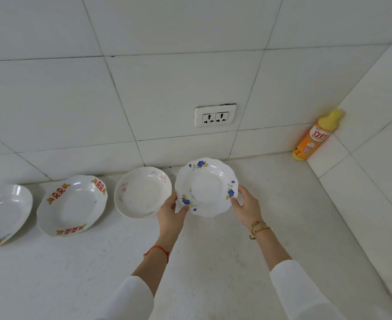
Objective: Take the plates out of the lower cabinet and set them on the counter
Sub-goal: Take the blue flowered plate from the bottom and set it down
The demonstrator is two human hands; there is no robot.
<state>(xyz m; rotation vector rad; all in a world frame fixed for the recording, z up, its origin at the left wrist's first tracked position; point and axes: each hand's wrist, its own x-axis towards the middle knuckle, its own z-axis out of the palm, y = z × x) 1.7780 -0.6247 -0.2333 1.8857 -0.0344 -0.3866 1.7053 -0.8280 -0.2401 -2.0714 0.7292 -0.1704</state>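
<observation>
Both hands grip scalloped glossy plate [206, 187].

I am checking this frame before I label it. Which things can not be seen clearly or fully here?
- Leftmost plate: head view, cut off by the left edge.
- Lower cabinet: out of view, below the frame.
- Blue-flowered plate: whether it touches the counter cannot be told; left hand and right hand grip its rim.
- Orange bottle: small label print unreadable.
</observation>
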